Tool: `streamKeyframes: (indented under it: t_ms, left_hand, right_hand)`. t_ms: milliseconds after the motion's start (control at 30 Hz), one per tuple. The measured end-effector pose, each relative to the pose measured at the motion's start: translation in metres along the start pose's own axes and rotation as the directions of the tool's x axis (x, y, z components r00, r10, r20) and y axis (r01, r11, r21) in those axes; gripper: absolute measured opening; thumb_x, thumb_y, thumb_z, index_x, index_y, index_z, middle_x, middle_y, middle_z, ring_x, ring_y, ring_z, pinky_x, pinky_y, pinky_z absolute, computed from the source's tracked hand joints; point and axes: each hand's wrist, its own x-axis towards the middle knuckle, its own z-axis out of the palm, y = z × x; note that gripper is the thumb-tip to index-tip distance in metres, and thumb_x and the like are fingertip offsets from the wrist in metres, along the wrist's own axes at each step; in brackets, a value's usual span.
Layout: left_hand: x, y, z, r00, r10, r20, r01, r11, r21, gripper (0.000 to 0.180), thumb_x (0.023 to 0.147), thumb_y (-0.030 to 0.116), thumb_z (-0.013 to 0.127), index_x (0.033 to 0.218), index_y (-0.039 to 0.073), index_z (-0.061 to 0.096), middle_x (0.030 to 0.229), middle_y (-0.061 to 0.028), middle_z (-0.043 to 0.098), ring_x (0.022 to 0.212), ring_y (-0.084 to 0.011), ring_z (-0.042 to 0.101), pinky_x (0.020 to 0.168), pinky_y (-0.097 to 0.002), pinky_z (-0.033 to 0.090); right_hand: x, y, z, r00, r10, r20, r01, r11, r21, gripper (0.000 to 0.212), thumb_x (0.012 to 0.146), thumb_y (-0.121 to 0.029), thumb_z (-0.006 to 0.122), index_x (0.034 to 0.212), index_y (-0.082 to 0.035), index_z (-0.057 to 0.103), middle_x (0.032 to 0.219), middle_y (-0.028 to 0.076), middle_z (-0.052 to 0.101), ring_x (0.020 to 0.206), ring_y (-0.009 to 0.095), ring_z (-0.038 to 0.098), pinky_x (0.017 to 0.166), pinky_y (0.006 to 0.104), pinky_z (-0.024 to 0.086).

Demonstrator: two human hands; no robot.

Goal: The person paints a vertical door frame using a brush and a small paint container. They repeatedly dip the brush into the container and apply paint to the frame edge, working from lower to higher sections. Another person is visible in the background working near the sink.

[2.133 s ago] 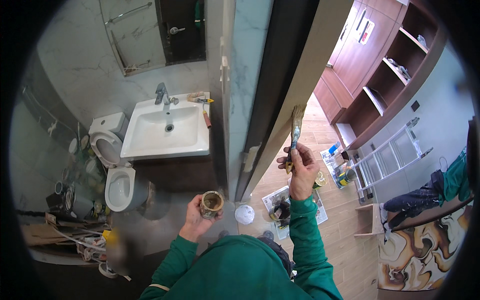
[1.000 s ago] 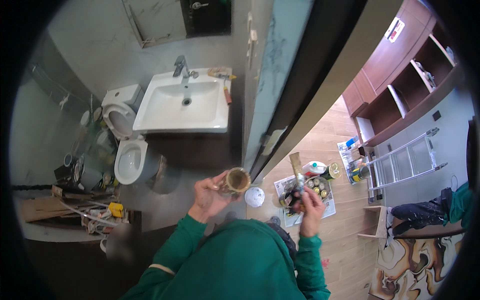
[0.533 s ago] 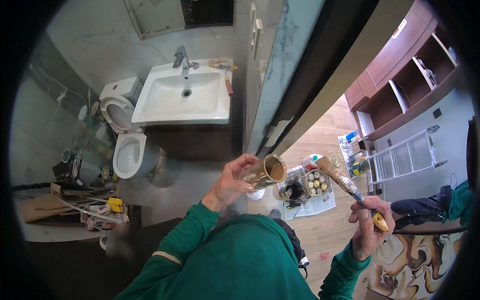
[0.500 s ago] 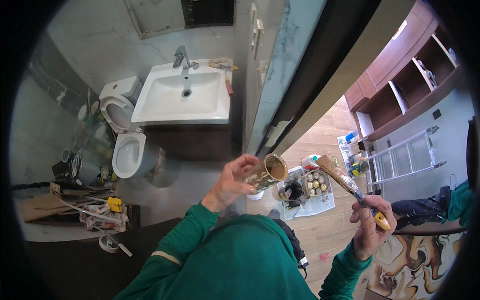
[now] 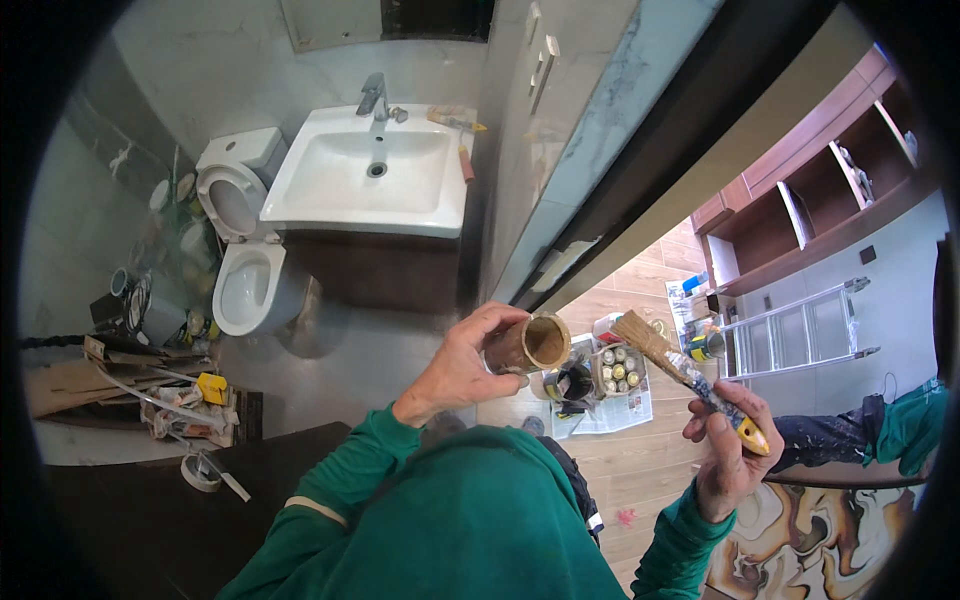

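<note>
My left hand [image 5: 445, 368] is closed round a paint-smeared cylindrical can [image 5: 508, 352]. The can lies tilted, its open mouth toward the right and brownish residue inside. In my right hand [image 5: 730, 460] is a paintbrush [image 5: 682, 370] with a yellow-ended handle, gripped between thumb and fingers. Its brown bristles point up and left toward the can, with a gap between them. White and dark paint marks cover the brush's ferrule and handle.
A door frame [image 5: 690, 150] stands ahead. Left of it are a white sink [image 5: 330, 215], a toilet [image 5: 245, 290] and stacked cardboard scraps [image 5: 75, 390]. On the right, paint tins [image 5: 620, 368] stand on newspaper near a ladder [image 5: 800, 335]; another person's green sleeve [image 5: 908, 430] shows.
My right hand has moved slightly left with the paintbrush, bringing the bristles closer to the can. The can has turned a little in my left hand. The whole view has shifted slightly.
</note>
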Motion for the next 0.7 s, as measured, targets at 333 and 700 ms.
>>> streamKeyframes:
  t_ms: [333, 700]
  left_hand:
    - [0.003, -0.002, -0.007, 0.997, 0.074, 0.021, -0.077, 0.974, 0.215, 0.056, 0.067, 0.0, 0.076, 0.121, 0.001, 0.059, 0.118, -0.0113, 0.059, 0.11, -0.0233, 0.061, 0.095, -0.0326, 0.049]
    - [0.006, -0.002, 0.02, 0.985, 0.136, 0.107, -0.161, 0.943, 0.291, 0.064, 0.061, -0.004, 0.076, 0.122, 0.002, 0.057, 0.119, -0.0135, 0.06, 0.111, -0.0287, 0.062, 0.097, -0.0363, 0.05]
  right_hand:
    - [0.004, -0.02, 0.037, 0.988, 0.12, 0.102, -0.111, 0.989, -0.094, 0.033, 0.082, -0.013, 0.076, 0.104, 0.01, 0.068, 0.089, 0.018, 0.069, 0.072, 0.022, 0.072, 0.061, 0.0265, 0.057]
    - [0.025, 0.013, 0.054, 0.896, 0.128, 0.426, 0.041, 0.93, -0.366, 0.025, 0.076, -0.006, 0.076, 0.099, 0.003, 0.072, 0.087, 0.015, 0.073, 0.074, 0.02, 0.071, 0.071, 0.0291, 0.054]
